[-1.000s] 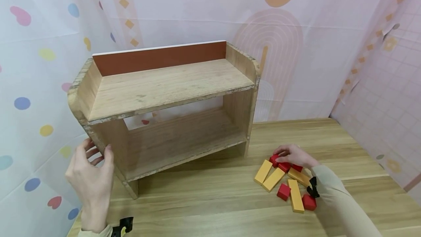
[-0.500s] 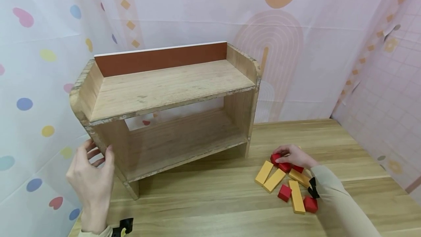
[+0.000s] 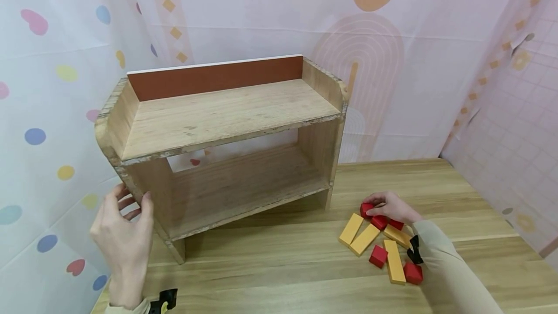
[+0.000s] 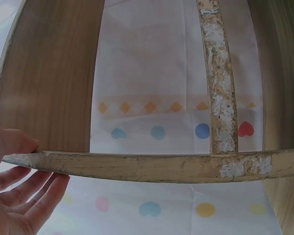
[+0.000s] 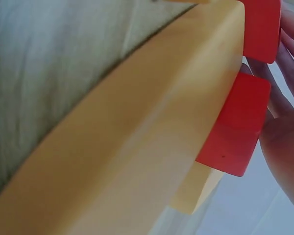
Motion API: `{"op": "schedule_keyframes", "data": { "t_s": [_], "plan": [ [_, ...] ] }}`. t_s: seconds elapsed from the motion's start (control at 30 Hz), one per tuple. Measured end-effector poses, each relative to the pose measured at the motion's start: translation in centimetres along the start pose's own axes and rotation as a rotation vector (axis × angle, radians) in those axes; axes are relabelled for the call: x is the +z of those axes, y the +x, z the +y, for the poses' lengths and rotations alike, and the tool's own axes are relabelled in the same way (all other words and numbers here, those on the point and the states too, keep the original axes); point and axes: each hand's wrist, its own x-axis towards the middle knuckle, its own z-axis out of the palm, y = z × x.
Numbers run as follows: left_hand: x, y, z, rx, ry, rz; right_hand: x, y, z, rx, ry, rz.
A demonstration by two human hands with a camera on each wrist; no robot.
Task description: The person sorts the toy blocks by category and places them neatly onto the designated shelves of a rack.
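My left hand (image 3: pixel 124 236) grips the front edge of the left side panel of a small wooden shelf (image 3: pixel 235 105). In the left wrist view, the thumb lies on one side of that panel (image 4: pixel 137 167) and the fingers on the other. My right hand (image 3: pixel 390 206) pinches a small red block (image 3: pixel 365 211) at the far end of a group of blocks on the table. Another red block (image 3: pixel 379 222) lies under the palm side of this hand. The right wrist view shows the pinched red block (image 5: pixel 262 30) beside the fingers, partly cut off by the frame edge.
Yellow oblong blocks, among them one near block (image 3: pixel 394 261), lie beside a loose red block (image 3: pixel 378 256) and one by the sleeve (image 3: pixel 413 273). The wooden table (image 3: pixel 270 275) meets patterned cloth walls (image 3: pixel 436 86) at the back and sides.
The whole head view has shifted slightly. Both hands keep their places: the left on the shelf panel, the right at the red block.
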Motion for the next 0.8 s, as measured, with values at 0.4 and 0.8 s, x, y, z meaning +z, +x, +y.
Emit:
{"op": "schedule_keyframes", "data": {
  "t_s": [0.4, 0.8],
  "plan": [
    [0.0, 0.0, -0.1, 0.005, -0.006, 0.006, -0.9, -0.4, -1.6, -0.032, 0.04, 0.114],
    [-0.2, 0.1, 0.2, 0.011, 0.005, -0.014, -2.4, 0.1, -5.6, -0.214, -0.029, 0.265]
  ]
}}
